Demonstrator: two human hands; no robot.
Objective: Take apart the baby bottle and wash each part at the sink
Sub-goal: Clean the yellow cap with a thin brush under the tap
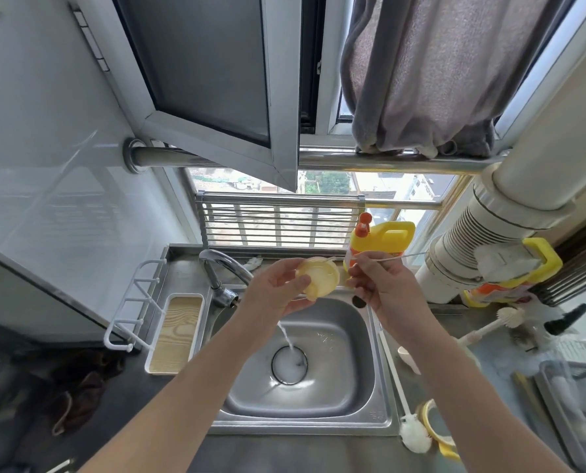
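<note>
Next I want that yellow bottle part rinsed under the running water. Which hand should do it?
Left. The left hand holds the yellow bottle part, and the water stream falls just below it. The right hand sits aside, pinching a thin stick.

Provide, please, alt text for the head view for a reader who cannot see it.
The left hand holds a yellow bottle part over a steel sink while the right hand pinches a thin white rod pointed at that part. Water runs from the tap.
</note>
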